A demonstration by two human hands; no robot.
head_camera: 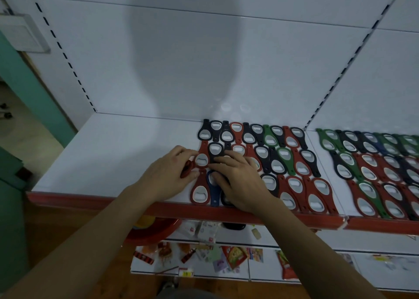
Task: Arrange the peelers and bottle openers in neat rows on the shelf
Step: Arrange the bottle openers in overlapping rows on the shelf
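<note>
Roughly, by size. White shelf (102, 158) with a red front edge. Laid bottle openers (283, 160) run from its right edge to about the middle, in three rows from back edge to front edge, heads and handles alternating. Colours are mixed: red, black, green. The neighbouring shelf (317, 144) past the right edge carries a similar block of openers (371, 174), also three rows deep.

Both hands work at the left end of the rows.
- Right hand (240, 180): lies flat over the middle and front rows, fingers extended and resting on the openers there, gripping nothing that I can see.
- Left hand (169, 174): fingers curled, pinching a red opener (187, 169) just beside the end of the middle row.
- Blue opener (214, 192): at the front edge, partly under the right hand, handle tip overhanging the red lip.

Progress, as judged:
- Well advanced for openers; most look placed.
- The left end is ragged and being squared.
- The held red one seems next to go down.
- No peelers in sight, so that part is either not begun or out of view; cannot tell which.
</note>
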